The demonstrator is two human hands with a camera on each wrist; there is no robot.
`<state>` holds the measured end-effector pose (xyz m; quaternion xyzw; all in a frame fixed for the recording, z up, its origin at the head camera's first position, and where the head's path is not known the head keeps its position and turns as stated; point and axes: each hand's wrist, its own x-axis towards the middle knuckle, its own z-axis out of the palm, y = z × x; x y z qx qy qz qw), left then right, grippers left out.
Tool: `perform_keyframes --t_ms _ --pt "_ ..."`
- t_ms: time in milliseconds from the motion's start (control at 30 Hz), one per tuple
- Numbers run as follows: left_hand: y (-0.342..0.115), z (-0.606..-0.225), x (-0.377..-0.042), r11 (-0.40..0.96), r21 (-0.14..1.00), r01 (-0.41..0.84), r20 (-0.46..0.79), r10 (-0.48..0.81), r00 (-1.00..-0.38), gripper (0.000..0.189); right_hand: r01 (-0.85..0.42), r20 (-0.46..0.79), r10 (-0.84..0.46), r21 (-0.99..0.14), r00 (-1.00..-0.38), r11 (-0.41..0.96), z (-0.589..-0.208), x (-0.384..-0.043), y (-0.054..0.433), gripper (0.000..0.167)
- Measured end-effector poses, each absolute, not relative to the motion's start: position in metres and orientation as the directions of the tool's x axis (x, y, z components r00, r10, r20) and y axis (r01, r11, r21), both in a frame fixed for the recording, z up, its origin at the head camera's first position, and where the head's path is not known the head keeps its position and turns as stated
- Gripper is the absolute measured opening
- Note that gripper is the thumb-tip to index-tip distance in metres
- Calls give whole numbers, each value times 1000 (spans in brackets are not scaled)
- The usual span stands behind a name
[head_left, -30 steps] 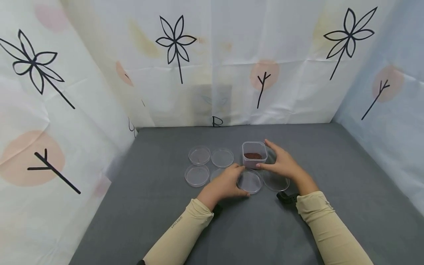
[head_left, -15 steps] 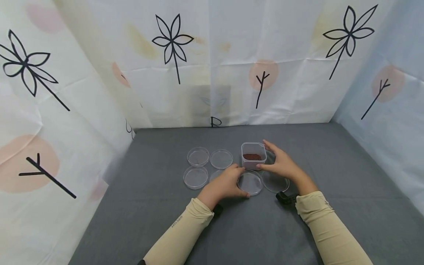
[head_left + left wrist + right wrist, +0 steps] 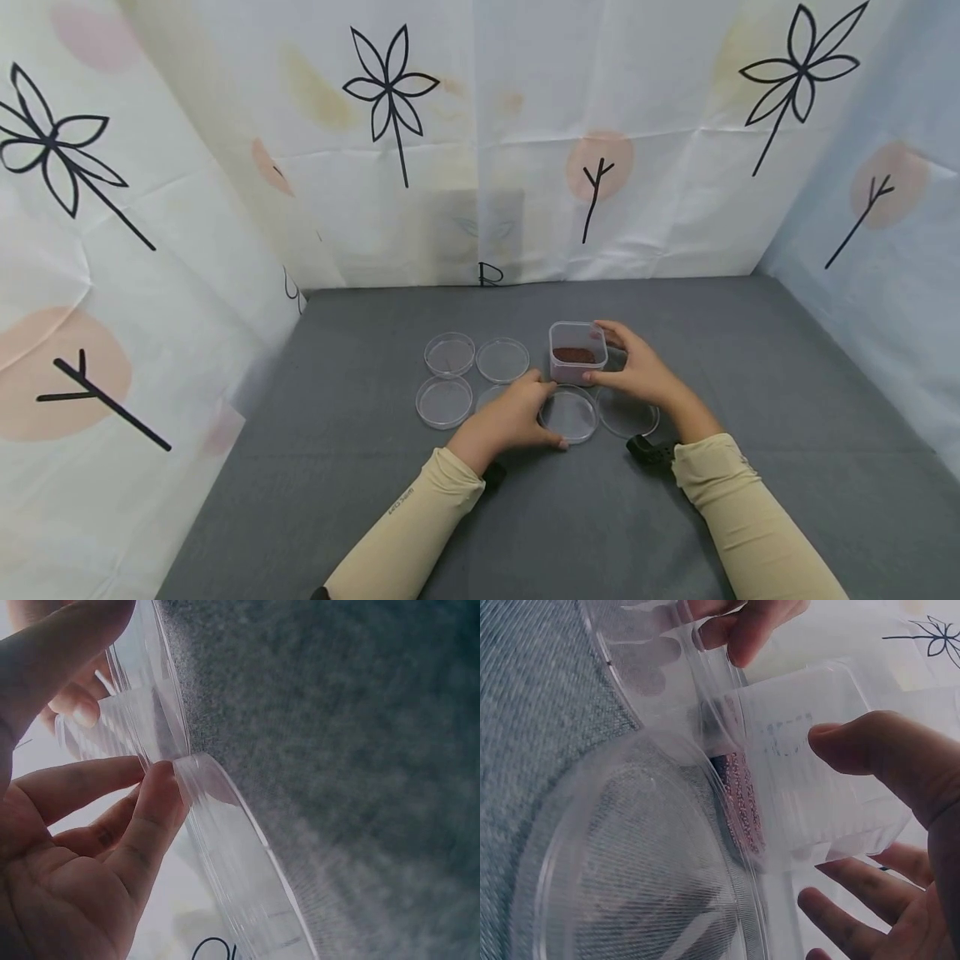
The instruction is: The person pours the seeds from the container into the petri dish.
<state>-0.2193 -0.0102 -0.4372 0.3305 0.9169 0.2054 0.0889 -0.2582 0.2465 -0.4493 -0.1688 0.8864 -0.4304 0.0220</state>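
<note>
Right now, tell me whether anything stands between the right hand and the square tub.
Nothing visible does: the right hand holds the square tub directly, its thumb against it. The round dish at the left hand lies nearer the person, not between them.

Table (image 3: 315, 475) open left of dishes (image 3: 444, 403), also between sleeves (image 3: 408, 533). Tub's (image 3: 576, 371) far side open; right hand (image 3: 645, 372) blocks its right, left hand (image 3: 506, 417) and dishes its near side.
</note>
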Motion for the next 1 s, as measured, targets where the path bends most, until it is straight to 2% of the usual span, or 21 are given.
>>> perform_keyframes --t_ms 433,667,867,1000 --pt "-8 -436 -218 708 374 600 -17 652 -758 83 -328 181 -312 -782 -933 530 -443 -258 251 85" --pt "-9 -436 -217 703 377 603 -9 654 -756 80 -352 214 -307 -775 -927 525 -433 -254 255 86" --pt "-10 -436 -215 709 372 599 -10 649 -761 81 -366 221 -310 -740 -925 565 -425 -251 262 99" --pt "-9 -437 -216 712 368 598 -11 646 -763 80 -363 222 -296 -699 -929 616 -420 -249 264 94"
